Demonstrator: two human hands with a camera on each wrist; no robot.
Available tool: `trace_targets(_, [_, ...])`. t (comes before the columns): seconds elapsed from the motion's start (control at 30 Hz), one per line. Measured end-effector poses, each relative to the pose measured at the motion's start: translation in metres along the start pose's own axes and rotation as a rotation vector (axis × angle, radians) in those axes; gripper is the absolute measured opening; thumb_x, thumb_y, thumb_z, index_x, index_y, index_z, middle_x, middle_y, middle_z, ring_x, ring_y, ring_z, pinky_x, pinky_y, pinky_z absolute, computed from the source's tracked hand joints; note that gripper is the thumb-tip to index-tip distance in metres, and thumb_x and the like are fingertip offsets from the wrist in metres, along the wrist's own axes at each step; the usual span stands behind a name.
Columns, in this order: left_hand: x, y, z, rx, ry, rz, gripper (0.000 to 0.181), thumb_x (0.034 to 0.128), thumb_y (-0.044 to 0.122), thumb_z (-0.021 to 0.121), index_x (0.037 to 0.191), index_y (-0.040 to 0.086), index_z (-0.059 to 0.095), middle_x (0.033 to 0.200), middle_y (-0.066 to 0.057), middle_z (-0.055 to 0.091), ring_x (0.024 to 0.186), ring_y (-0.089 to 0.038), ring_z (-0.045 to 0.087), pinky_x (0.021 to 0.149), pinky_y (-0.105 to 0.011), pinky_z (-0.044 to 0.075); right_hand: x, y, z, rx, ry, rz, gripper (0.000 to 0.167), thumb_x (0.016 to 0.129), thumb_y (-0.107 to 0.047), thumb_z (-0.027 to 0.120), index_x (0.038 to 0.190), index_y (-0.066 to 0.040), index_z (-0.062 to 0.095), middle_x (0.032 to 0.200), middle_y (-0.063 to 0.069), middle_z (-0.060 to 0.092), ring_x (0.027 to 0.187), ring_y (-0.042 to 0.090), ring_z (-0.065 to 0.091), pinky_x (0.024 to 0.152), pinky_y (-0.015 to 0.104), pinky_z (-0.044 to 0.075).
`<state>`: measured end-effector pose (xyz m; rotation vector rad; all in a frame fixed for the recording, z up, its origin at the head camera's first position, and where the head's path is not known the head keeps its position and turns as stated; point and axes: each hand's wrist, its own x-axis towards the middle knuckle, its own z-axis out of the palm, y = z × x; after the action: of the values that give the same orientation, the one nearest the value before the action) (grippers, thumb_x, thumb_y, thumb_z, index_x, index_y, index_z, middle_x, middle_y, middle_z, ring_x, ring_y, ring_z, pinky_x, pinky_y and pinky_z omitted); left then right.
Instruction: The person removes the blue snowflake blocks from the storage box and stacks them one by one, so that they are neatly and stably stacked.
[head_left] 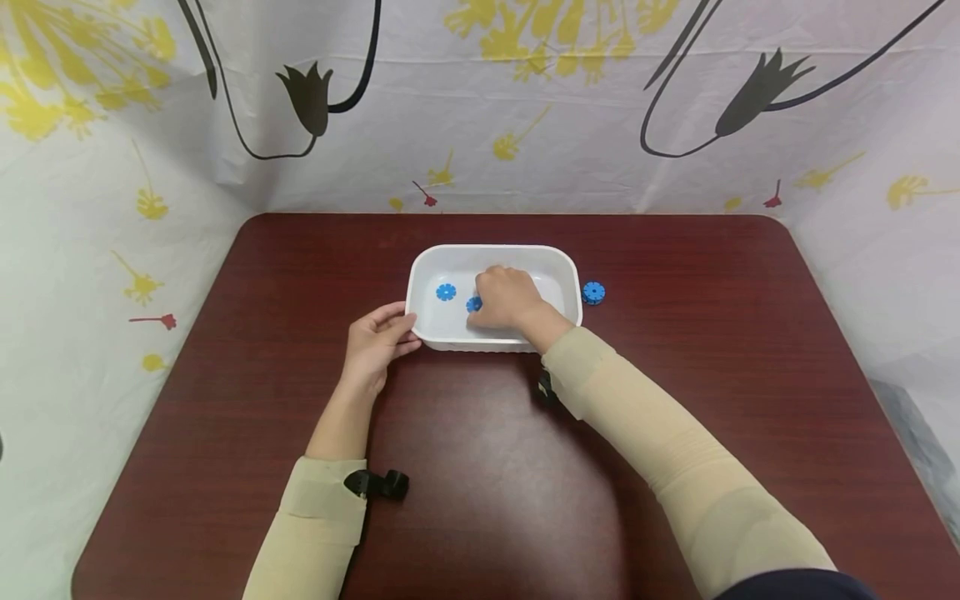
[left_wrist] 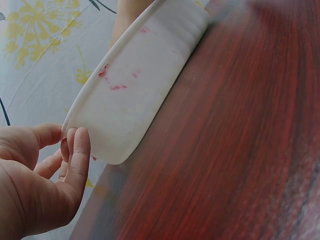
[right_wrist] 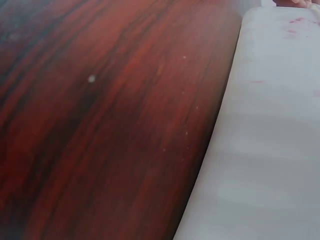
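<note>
A white plastic tray with rounded corners stands on the table. My left hand pinches its left front corner, thumb at the rim and fingers against the outer wall; the left wrist view shows this hand from close by. Inside the tray, my right hand has curled fingers and holds a notched blue plastic disc, partly hidden between thumb and fingers. Another blue disc lies flat on the tray floor to its left. In the right wrist view, the tray's outer wall hides the right hand.
Just outside the tray's right end sits a small stack of blue discs. The dark red wooden table reaches back to a patterned white cloth. Reddish marks stain the tray's outer wall.
</note>
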<state>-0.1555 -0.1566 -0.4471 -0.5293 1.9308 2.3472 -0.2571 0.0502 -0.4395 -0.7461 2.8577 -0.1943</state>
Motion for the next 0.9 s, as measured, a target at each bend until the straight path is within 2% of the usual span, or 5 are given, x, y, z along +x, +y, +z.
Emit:
trace_targets(0.27, [0.001, 0.001, 0.000, 0.008, -0.010, 0.007, 0.037, 0.0954, 0.004, 0.069, 0.130, -0.007, 0.061, 0.087, -0.007, 0.068, 0.064, -0.011, 0.067, 0.066, -0.027, 0.064, 0.000, 0.001, -0.001, -0.018, -0.003, -0.011, 0.033, 0.076, -0.039, 0.074, 0.089, -0.011, 0.062, 0.089, 0.005, 0.059, 0.084, 0.022, 0.056, 0.073, 0.043, 0.054])
trace_targets(0.5, [0.002, 0.000, 0.000, 0.008, -0.014, 0.003, 0.038, 0.0952, 0.004, 0.070, 0.130, -0.008, 0.061, 0.087, -0.008, 0.068, 0.065, -0.011, 0.067, 0.067, -0.026, 0.064, 0.000, 0.002, -0.001, -0.002, 0.015, 0.005, 0.030, 0.073, -0.040, 0.073, 0.076, -0.013, 0.060, 0.083, 0.005, 0.058, 0.080, 0.023, 0.055, 0.069, 0.042, 0.053])
trace_targets(0.6, [0.002, 0.000, 0.000, 0.012, -0.013, 0.001, 0.038, 0.0952, 0.004, 0.070, 0.130, -0.007, 0.061, 0.089, -0.009, 0.069, 0.065, -0.011, 0.067, 0.067, -0.026, 0.064, -0.001, 0.004, -0.002, 0.004, 0.036, -0.001, 0.031, 0.071, -0.042, 0.074, 0.075, -0.014, 0.061, 0.081, 0.005, 0.058, 0.078, 0.023, 0.055, 0.068, 0.042, 0.052])
trace_targets(0.9, [0.002, -0.001, -0.001, 0.020, -0.003, -0.007, 0.037, 0.0953, 0.005, 0.070, 0.129, -0.006, 0.062, 0.095, -0.014, 0.069, 0.065, -0.011, 0.067, 0.068, -0.027, 0.064, -0.011, 0.013, -0.007, 0.176, 0.092, -0.011, 0.040, 0.072, -0.040, 0.079, 0.093, -0.008, 0.069, 0.086, 0.005, 0.065, 0.084, 0.024, 0.056, 0.077, 0.039, 0.053])
